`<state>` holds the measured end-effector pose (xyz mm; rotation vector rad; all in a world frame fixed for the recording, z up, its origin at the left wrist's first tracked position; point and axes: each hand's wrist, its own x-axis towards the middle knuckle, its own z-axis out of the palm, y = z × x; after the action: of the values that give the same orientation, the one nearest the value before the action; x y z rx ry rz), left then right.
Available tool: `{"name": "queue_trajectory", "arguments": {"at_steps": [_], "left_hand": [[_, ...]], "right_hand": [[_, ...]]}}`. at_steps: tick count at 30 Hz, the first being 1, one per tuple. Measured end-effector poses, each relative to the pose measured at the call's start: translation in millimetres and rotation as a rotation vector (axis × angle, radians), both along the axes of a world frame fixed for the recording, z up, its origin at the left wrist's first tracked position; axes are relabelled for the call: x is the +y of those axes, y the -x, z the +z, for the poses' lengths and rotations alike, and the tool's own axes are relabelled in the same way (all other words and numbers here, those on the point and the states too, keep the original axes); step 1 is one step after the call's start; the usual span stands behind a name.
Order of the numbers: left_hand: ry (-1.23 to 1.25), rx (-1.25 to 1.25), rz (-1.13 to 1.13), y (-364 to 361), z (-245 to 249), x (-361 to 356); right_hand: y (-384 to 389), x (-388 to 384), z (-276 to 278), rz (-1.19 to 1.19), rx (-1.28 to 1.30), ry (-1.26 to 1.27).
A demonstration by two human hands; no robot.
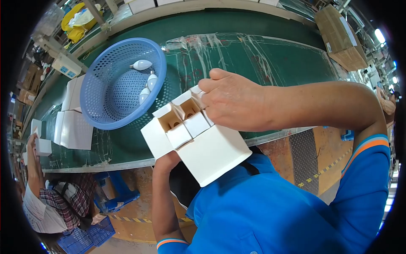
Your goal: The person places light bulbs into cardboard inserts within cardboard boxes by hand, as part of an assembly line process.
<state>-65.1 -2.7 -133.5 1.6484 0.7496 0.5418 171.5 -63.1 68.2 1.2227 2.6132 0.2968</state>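
A white carton [220,152] with raised flaps is tilted at the bench's near edge, and small white boxes stand inside it, two with open tops showing brown insides. My left hand [168,161] holds the carton from below, its fingers mostly hidden behind it. Over the carton's right end, my right hand [232,99] has its fingers bent together at a small box; what they grip is hidden. A blue perforated basket [95,86] to the left holds several white bulbs [143,64].
Further white cartons [74,129] stand left of the basket on the green bench [270,63]. A brown cardboard box [340,40] is at the back right. At the far left a co-worker [55,203] handles small white boxes [43,147]. A yellow bag [76,23] lies behind.
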Motion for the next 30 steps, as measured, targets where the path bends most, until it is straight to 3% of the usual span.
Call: {"name": "queue_trajectory", "arguments": {"at_steps": [1, 4, 9, 11, 17, 25, 27, 28, 30], "left_hand": [[0.081, -0.122, 0.026, -0.6, 0.2, -1.8], [-0.083, -0.046, -0.017, -0.9, -1.7, 0.9], [0.024, -0.062, -0.026, -1.5, -0.7, 2.4], [-0.13, 0.093, -0.081, 0.5, 2.0, 3.7], [-0.092, 0.03, -0.024, -2.7, 3.7, 0.9], [-0.216, 0.074, -0.052, -7.5, 16.1, -1.4], [-0.098, 0.053, -0.045, -5.4, 6.9, -0.2], [-0.106, 0.052, -0.034, -5.5, 3.9, -1.1], [0.052, 0.222, -0.123, -12.0, 4.1, 3.7]], "right_hand": [[0.7, 0.6, -0.5, -0.007, -0.002, -0.003], [2.5, 1.6, 0.4, -0.042, -0.002, 0.021], [2.5, 0.1, -0.3, -0.042, -0.076, 0.017], [-4.4, -2.2, -10.9, 0.01, 0.005, -0.132], [-10.6, -4.2, -20.4, 0.04, 0.145, -0.226], [-23.5, -12.6, -36.0, 0.161, 0.131, -0.418], [-23.3, -12.7, -34.4, 0.154, 0.166, -0.419], [-21.9, -12.8, -30.8, 0.091, 0.306, -0.325], [-21.4, -9.3, -25.4, 0.018, 0.455, -0.21]]}}
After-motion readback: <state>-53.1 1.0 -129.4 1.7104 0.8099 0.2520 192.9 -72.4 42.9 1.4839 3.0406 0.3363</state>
